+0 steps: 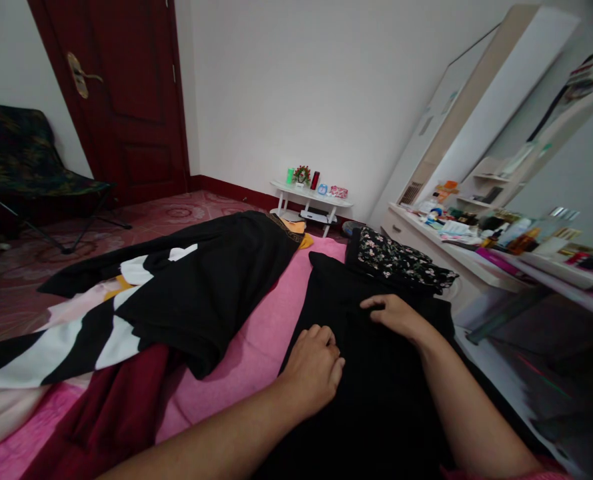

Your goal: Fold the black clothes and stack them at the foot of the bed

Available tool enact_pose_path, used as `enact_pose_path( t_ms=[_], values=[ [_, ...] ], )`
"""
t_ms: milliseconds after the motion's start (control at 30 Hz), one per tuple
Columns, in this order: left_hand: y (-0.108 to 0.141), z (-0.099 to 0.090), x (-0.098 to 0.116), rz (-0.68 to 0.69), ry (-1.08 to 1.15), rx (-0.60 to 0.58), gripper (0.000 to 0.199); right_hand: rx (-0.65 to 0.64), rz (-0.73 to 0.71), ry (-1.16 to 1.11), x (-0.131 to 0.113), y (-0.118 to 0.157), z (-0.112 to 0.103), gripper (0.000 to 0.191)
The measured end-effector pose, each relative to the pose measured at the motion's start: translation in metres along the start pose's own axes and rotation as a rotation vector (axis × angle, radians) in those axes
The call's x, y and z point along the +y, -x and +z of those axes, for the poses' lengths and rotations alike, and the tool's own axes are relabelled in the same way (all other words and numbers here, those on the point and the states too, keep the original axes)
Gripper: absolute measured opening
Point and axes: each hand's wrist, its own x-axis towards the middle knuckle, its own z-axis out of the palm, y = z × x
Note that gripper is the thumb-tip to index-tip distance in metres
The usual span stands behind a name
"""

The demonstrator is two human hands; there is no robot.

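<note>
A plain black garment (pixel 376 393) lies spread out in front of me on the pink bedcover (pixel 261 340). My left hand (pixel 313 370) rests on its left part, fingers curled together against the cloth; the fingertips are partly hidden. Farther up and to the right, my right hand (pixel 393 317) touches the same garment with its index finger stretched out and the thumb apart from it. Just beyond, a folded black floral cloth (pixel 401 260) lies at the garment's far end.
On the left lie a black long-sleeved garment (pixel 216 280) with white stripes and a dark red cloth (pixel 111 407). A cluttered dressing table (pixel 426 233) stands at right. A small white table (pixel 311 195) is by the far wall, a folding chair (pixel 21 160) near the door (pixel 126 100).
</note>
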Motion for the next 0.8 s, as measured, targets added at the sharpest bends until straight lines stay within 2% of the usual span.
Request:
enact_pose_path(
  t_ms=[33, 100, 200, 333, 433, 500, 633, 700, 800],
  values=[
    [0.000, 0.001, 0.000, 0.002, -0.009, -0.006, 0.020, 0.023, -0.072, -0.092, -0.005, -0.010, 0.000, 0.036],
    [-0.001, 0.003, -0.001, -0.002, -0.016, -0.014, 0.016, 0.155, -0.134, -0.161, -0.014, -0.032, 0.008, 0.035],
    [-0.001, 0.005, -0.002, -0.027, 0.013, -0.027, 0.013, 0.324, -0.081, -0.112, -0.021, -0.065, 0.031, 0.035],
    [-0.002, 0.006, -0.004, -0.069, 0.086, -0.027, 0.031, 0.369, -0.036, -0.084, -0.023, -0.094, 0.054, 0.042],
    [-0.003, 0.006, -0.005, -0.069, 0.095, -0.034, 0.037, 0.383, -0.018, -0.063, -0.024, -0.100, 0.056, 0.037],
    [-0.003, 0.006, -0.005, -0.056, 0.085, -0.037, 0.038, 0.450, 0.032, -0.039, -0.023, -0.098, 0.052, 0.032],
    [-0.002, 0.007, -0.006, 0.002, 0.048, -0.046, 0.035, 0.636, 0.249, 0.088, -0.013, -0.091, 0.048, 0.046],
    [-0.002, 0.007, -0.006, 0.021, 0.030, -0.047, 0.034, 0.600, 0.304, 0.207, -0.007, -0.091, 0.051, 0.044],
    [-0.002, 0.009, -0.006, 0.026, 0.018, -0.050, 0.035, 0.457, 0.278, 0.319, -0.007, -0.097, 0.054, 0.033]
  ],
)
